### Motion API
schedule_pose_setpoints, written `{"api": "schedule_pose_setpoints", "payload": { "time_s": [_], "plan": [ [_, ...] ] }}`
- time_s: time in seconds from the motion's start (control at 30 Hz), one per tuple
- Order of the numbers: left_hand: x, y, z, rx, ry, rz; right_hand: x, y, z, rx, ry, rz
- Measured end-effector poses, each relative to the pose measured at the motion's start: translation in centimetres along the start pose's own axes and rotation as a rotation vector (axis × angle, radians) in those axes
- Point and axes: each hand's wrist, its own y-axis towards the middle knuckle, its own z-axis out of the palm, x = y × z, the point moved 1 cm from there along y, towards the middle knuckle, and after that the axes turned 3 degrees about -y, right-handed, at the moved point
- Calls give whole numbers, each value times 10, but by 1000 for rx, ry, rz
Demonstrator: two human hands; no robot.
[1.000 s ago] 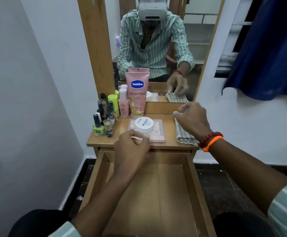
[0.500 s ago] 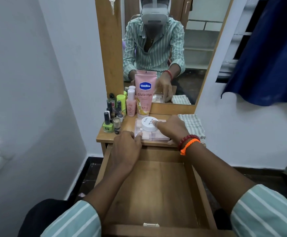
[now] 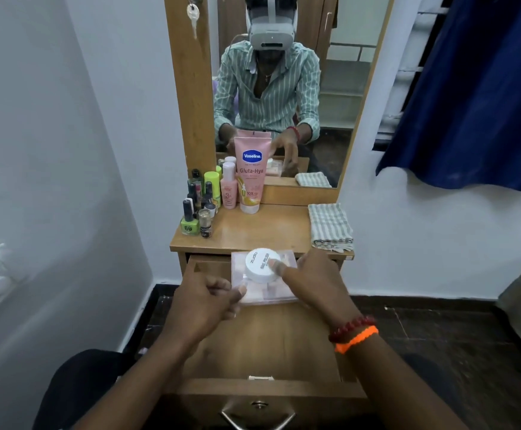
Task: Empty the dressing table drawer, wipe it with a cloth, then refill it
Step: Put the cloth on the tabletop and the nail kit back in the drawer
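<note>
Clear plastic case [image 3: 265,290] with a white jar [image 3: 260,264] on it is hanging over the open drawer [image 3: 265,342], the left hand [image 3: 205,301] pinching its near corner and the right hand [image 3: 318,279] gripping its far side, thumb pressing the jar.

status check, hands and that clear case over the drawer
Both hands, left and right, grip clear plastic case, white round jar on top. Held above open wooden drawer. Nothing in the way.

- I'm looking into a home bedroom corner: a wooden dressing table [image 3: 253,237] with a tall mirror [image 3: 284,88].
- Nail polish bottles [image 3: 197,206] and a lotion tube [image 3: 251,172] stand on it.
- A blue curtain [image 3: 476,88] hangs right.
</note>
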Motion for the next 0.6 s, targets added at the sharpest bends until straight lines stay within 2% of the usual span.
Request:
{"api": "schedule_pose_setpoints", "payload": {
  "time_s": [0.1, 0.23, 0.4, 0.6],
  "plan": [
    [18, -9, 2, 56, -7, -88, -14, -19, 12, -11, 17, -9],
    [40, 2, 13, 90, -16, -217, -32, -27, 26, 51, 18, 36],
    [49, 23, 31, 149, 50, -298, -49, -21, 42, 64, 40, 88],
    [56, 37, 51, 154, 59, -394, -51, -25, 49, 36, -112, 106]
  ]
}}
